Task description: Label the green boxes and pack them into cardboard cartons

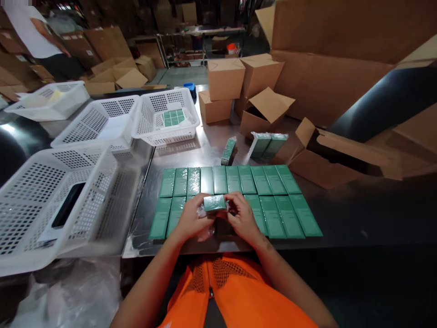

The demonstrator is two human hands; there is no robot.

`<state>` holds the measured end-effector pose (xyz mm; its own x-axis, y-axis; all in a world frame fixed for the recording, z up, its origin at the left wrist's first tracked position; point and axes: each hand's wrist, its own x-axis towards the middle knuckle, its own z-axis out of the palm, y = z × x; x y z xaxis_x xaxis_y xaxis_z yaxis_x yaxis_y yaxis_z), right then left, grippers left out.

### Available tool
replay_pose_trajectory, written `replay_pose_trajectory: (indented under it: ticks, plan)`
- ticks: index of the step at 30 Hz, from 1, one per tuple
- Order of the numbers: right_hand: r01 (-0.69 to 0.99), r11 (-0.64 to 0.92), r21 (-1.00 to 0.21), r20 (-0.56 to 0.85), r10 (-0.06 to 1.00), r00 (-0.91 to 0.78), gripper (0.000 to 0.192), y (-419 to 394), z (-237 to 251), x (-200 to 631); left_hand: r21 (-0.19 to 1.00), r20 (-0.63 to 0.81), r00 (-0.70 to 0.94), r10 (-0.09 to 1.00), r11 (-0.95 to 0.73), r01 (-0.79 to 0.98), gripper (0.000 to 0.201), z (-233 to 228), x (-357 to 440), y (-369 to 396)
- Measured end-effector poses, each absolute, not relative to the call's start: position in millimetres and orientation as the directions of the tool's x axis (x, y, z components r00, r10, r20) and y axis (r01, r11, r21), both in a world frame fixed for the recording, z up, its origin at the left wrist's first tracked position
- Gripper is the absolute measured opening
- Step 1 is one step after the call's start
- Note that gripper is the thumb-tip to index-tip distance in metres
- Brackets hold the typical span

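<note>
Between my two hands is a small green box (215,203) with clear plastic wrap around it, held above the near edge of the metal table. My left hand (192,217) is closed on its left end, where crumpled film (201,210) sticks out. At the other end, the fingers of my right hand (241,216) pinch the box and its wrap. Beneath and beyond my hands lie two rows of flat green boxes (262,180), side by side; some have shiny film. My hands hide part of the near row.
Past the rows are a standing green box (228,151) and a wrapped pair of green packs (268,146). Cardboard boxes (226,78) and an open carton (327,159) stand behind and right. White baskets (166,114) line the left. A person (37,36) is at far left.
</note>
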<state>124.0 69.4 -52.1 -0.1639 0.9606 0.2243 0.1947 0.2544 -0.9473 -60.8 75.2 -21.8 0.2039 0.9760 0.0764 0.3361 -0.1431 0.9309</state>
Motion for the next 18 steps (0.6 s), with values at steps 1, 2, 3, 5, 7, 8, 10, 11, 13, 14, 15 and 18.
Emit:
replay_pose_trajectory:
  ticks: [1,2,3,5,7,8,10,11,13,14,15,18]
  plan:
    - [0.196,0.25,-0.948,0.22,0.962,-0.164,0.024,69.5,-51.8,124.0,0.931,0.081,0.204,0.976,-0.147,0.335,0.032,-22.2,-60.8,75.3]
    - [0.197,0.245,-0.949,0.214,0.963,-0.165,0.024,69.5,-51.6,124.1,0.93,0.084,0.204,0.975,-0.15,0.335,0.032,-22.8,-60.7,75.4]
    - [0.199,0.241,-0.95,0.21,0.964,-0.165,0.024,69.5,-51.5,124.1,0.929,0.087,0.204,0.975,-0.153,0.336,0.032,-23.3,-60.7,75.5]
    - [0.2,0.24,-0.95,0.209,0.964,-0.165,0.024,69.2,-51.6,124.2,0.927,0.092,0.203,0.975,-0.158,0.339,0.032,-24.3,-60.8,75.7]
    - [0.197,0.241,-0.95,0.21,0.963,-0.168,0.024,68.9,-52.2,124.4,0.927,0.093,0.2,0.975,-0.158,0.339,0.032,-25.1,-60.8,75.8]
    - [0.198,0.24,-0.95,0.207,0.963,-0.17,0.024,68.7,-52.4,124.5,0.928,0.091,0.202,0.975,-0.157,0.339,0.033,-25.4,-60.8,75.9]
    - [0.205,0.231,-0.951,0.197,0.965,-0.17,0.024,68.3,-52.8,124.8,0.929,0.09,0.206,0.974,-0.156,0.335,0.033,-26.2,-60.8,76.0]
    - [0.208,0.225,-0.952,0.191,0.966,-0.172,0.024,68.1,-52.9,124.9,0.93,0.09,0.207,0.974,-0.156,0.333,0.033,-26.6,-60.7,76.0]
    - [0.211,0.219,-0.953,0.183,0.967,-0.178,0.024,67.9,-52.9,125.2,0.931,0.09,0.208,0.974,-0.157,0.331,0.033,-27.7,-60.6,76.1]
    - [0.21,0.217,-0.953,0.181,0.967,-0.18,0.024,67.9,-52.9,125.2,0.931,0.09,0.208,0.974,-0.157,0.33,0.033,-28.3,-60.5,76.2]
    - [0.208,0.217,-0.954,0.181,0.967,-0.18,0.025,67.9,-53.0,125.2,0.931,0.09,0.208,0.974,-0.156,0.33,0.033,-29.0,-60.5,76.2]
    - [0.209,0.213,-0.954,0.178,0.968,-0.175,0.024,68.0,-53.5,124.8,0.932,0.082,0.211,0.974,-0.15,0.329,0.035,-30.6,-60.7,76.3]
